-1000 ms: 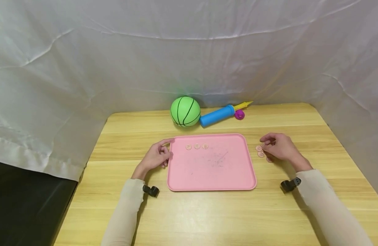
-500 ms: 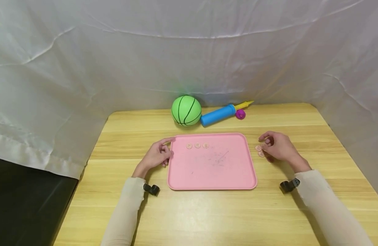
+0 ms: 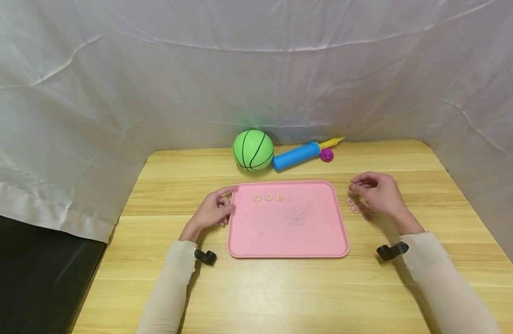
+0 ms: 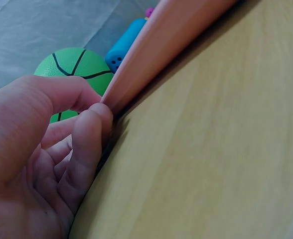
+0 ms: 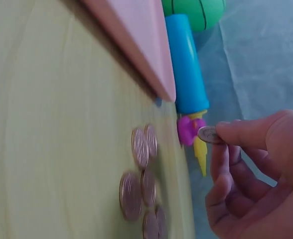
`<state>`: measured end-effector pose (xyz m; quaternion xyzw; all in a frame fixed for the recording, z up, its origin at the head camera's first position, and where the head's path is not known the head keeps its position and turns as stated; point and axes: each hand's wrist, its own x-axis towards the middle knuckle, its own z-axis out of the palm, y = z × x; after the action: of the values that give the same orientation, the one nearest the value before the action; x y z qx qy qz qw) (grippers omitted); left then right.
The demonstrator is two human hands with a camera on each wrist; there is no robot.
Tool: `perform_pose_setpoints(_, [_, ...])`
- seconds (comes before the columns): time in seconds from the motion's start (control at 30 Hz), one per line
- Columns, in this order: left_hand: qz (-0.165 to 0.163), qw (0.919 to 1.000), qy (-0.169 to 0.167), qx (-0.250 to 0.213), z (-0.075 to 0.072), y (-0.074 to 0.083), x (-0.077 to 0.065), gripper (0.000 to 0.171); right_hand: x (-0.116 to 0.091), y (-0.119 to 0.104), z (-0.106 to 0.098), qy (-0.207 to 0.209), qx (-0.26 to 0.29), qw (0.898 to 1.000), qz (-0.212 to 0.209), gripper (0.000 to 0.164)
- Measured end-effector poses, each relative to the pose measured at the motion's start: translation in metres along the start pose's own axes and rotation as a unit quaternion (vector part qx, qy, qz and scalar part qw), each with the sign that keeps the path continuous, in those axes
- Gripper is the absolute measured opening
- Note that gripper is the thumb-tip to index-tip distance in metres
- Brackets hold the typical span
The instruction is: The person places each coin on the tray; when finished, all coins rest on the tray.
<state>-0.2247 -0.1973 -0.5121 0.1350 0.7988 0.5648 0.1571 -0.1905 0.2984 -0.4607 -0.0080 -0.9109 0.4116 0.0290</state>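
Observation:
My right hand (image 3: 379,192) pinches one copper-coloured coin (image 5: 210,134) between thumb and finger, raised over the table to the right of a pink tray (image 3: 281,241). Beneath it lie several more coins (image 5: 130,196), some overlapping; in the head view the hand covers part of that group. Inside the tray, three coins sit in a row, the leftmost coin (image 3: 257,198) near the far left corner. At the tray's left side my left hand (image 3: 210,211) touches the rim: the index finger reaches to the far corner, the thumb lies against the edge, the other fingers loosely bent.
Behind the tray stand a green ball (image 3: 253,150) with black lines and a blue hand pump (image 3: 296,157) with a yellow tip. A small purple piece (image 3: 327,155) lies beside the pump. A grey cloth (image 3: 223,88) hangs along the table's back edge.
My right hand has lifted a coin off the group on the right, rising slightly. The left hand has stayed at the tray's rim, and the three coins in the tray have not moved.

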Motion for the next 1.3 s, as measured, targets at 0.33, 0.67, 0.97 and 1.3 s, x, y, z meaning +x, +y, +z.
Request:
perform_pose_setpoints(0.33, [-0.001,1.0000,-0.002,-0.008,0.000,-0.003,-0.001,0.066,0.007,-0.015,0.015,-0.081,0.119,0.990,0.004,0.045])
perform_pose_setpoints(0.67, [-0.004,0.9999,-0.005,-0.010,-0.001,-0.002,-0.001,0.067,0.010,-0.035,0.041,-0.105,0.158,0.981,0.049,0.048])
perform_pose_setpoints(0.97, [-0.001,1.0000,-0.004,-0.008,-0.001,0.000,-0.001,0.065,0.018,-0.049,0.067,-0.135,0.185,0.972,0.056,0.044])
perform_pose_setpoints(1.3, [0.003,1.0000,-0.004,-0.001,0.000,0.000,0.000,0.066,0.025,-0.066,0.093,-0.134,0.172,0.975,0.041,0.036])
